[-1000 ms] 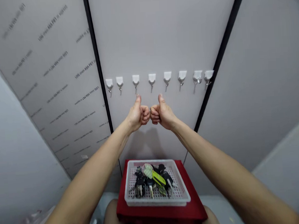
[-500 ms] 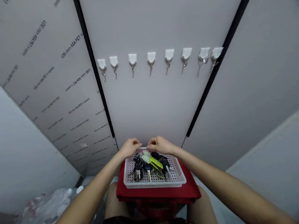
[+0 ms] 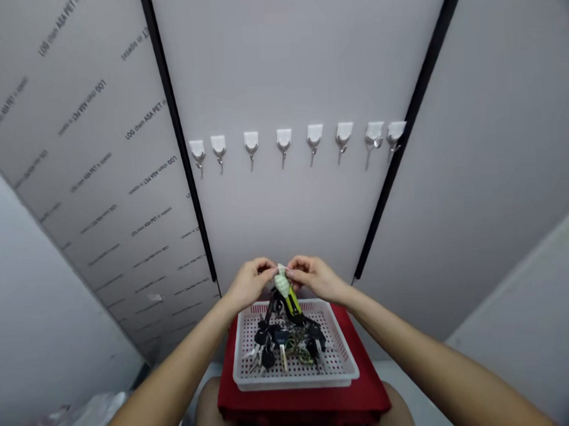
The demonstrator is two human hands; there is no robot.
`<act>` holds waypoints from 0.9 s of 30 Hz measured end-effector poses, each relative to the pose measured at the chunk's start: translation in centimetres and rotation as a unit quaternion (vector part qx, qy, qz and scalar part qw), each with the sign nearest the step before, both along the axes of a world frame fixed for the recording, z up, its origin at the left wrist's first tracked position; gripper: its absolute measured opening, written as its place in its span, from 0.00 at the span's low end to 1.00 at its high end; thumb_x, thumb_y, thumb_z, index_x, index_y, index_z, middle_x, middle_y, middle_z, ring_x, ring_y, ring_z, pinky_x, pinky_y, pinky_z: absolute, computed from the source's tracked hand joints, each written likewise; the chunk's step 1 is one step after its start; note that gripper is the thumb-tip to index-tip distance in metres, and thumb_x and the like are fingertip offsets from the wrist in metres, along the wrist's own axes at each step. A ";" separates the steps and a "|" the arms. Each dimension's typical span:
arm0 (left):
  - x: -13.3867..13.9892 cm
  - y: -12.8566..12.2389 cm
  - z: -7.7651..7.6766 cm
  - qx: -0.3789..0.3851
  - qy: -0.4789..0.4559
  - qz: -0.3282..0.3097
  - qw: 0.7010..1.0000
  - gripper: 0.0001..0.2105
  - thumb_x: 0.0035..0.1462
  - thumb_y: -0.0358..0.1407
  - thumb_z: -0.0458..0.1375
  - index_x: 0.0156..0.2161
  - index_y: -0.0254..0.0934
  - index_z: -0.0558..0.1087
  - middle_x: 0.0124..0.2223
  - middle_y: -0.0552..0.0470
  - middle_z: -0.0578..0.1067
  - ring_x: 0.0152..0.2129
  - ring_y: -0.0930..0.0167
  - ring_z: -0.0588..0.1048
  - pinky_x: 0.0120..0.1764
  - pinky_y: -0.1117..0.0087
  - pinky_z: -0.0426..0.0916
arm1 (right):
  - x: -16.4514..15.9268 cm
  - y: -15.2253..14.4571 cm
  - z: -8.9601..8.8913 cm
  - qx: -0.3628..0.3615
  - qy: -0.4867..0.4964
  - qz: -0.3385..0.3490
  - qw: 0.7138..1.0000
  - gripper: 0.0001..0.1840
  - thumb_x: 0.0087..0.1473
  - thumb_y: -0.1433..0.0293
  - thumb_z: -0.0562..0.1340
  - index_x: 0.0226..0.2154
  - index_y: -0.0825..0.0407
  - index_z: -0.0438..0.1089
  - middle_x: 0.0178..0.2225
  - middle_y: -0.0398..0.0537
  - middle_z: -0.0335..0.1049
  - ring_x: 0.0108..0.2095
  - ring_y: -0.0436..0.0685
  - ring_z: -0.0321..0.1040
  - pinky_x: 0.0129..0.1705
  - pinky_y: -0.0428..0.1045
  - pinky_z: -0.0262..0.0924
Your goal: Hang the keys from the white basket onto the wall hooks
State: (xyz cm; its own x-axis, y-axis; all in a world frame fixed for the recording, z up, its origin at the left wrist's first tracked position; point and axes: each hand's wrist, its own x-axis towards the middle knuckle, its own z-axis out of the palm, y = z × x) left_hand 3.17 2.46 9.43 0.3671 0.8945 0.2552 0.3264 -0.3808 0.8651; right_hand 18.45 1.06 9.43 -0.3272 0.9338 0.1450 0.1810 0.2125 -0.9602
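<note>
My left hand and my right hand meet above the back edge of a white plastic basket. Between their closed fingertips is the top of a key bunch. A pale green, bumpy charm hangs from it, beside a yellow-green and black piece. Dark parts of the bunch trail down towards the basket; whether they still touch the other keys I cannot tell. Several black-headed keys lie on the basket's perforated bottom.
The basket stands on a red stool between my knees. Ahead, a row of several white hooks is fixed to a grey panel, with black strips on both sides. Clear plastic bags lie at the lower left.
Both hands have closed on the key bunch and raised its green charm and yellow-green piece out of the basket. The view has tilted, so the hooks appear lower.
</note>
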 end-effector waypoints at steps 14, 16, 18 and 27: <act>10.1 1.6 6.6 0.035 -0.133 -0.102 0.985 0.12 0.39 0.30 0.53 0.34 0.31 0.65 0.31 0.51 0.70 0.29 0.73 0.67 0.34 0.72 0.60 | 7.6 -0.6 10.7 0.147 0.143 -0.206 0.957 0.10 0.34 0.66 0.58 0.20 0.56 0.58 0.13 0.36 0.58 0.14 0.42 0.55 0.19 0.41 0.54; 11.9 2.0 7.9 0.061 -0.123 -0.092 0.986 0.13 0.39 0.29 0.52 0.35 0.31 0.65 0.31 0.51 0.70 0.28 0.74 0.67 0.33 0.73 0.60 | 8.9 -0.6 12.0 0.159 0.154 -0.238 0.946 0.10 0.34 0.67 0.58 0.20 0.56 0.58 0.13 0.36 0.58 0.14 0.42 0.55 0.19 0.42 0.55; 13.5 2.5 9.2 0.081 -0.109 -0.077 0.988 0.14 0.39 0.29 0.53 0.36 0.32 0.65 0.31 0.51 0.71 0.28 0.74 0.67 0.33 0.73 0.61 | 10.2 -0.5 13.1 0.170 0.162 -0.268 0.934 0.08 0.35 0.68 0.58 0.20 0.56 0.58 0.14 0.36 0.58 0.14 0.41 0.54 0.19 0.42 0.55; 18.2 3.7 13.0 0.119 -0.021 0.008 0.993 0.15 0.41 0.27 0.50 0.39 0.32 0.64 0.30 0.49 0.71 0.25 0.74 0.67 0.29 0.73 0.61 | 14.3 1.8 16.4 0.165 0.142 -0.411 0.885 0.04 0.39 0.76 0.53 0.18 0.55 0.56 0.13 0.37 0.56 0.12 0.41 0.53 0.17 0.42 0.57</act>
